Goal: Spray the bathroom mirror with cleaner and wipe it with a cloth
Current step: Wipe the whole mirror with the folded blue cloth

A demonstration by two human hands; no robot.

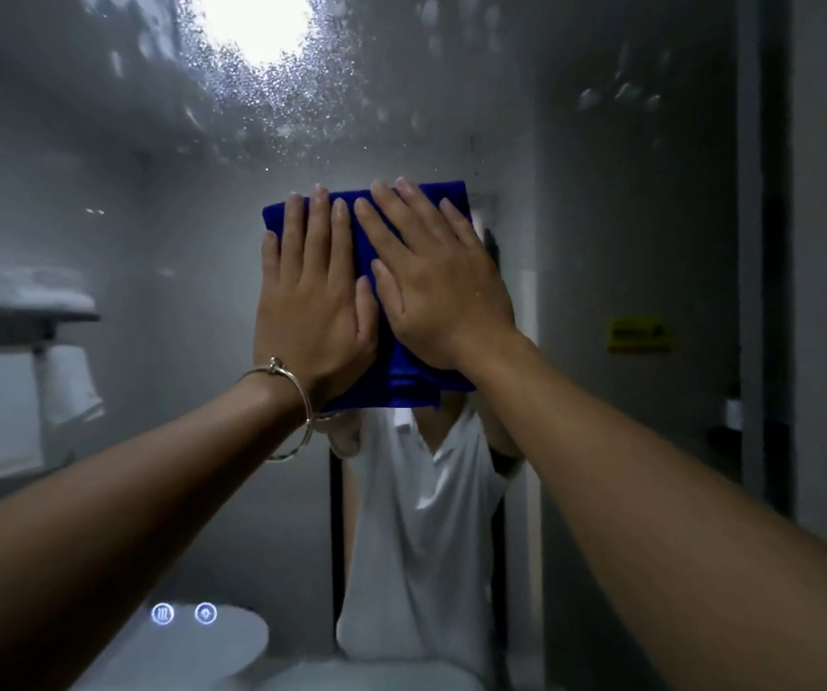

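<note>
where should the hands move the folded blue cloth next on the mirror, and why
Probably slide the folded blue cloth straight up. The left hand and right hand press it flat against the bathroom mirror, and the band of spray droplets sits unwiped just above it, around the reflected ceiling light.

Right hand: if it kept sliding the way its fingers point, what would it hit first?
The right hand, flat on the blue cloth, points up and slightly left. Beyond the cloth's top edge it would likely meet only spray droplets on the mirror.
</note>
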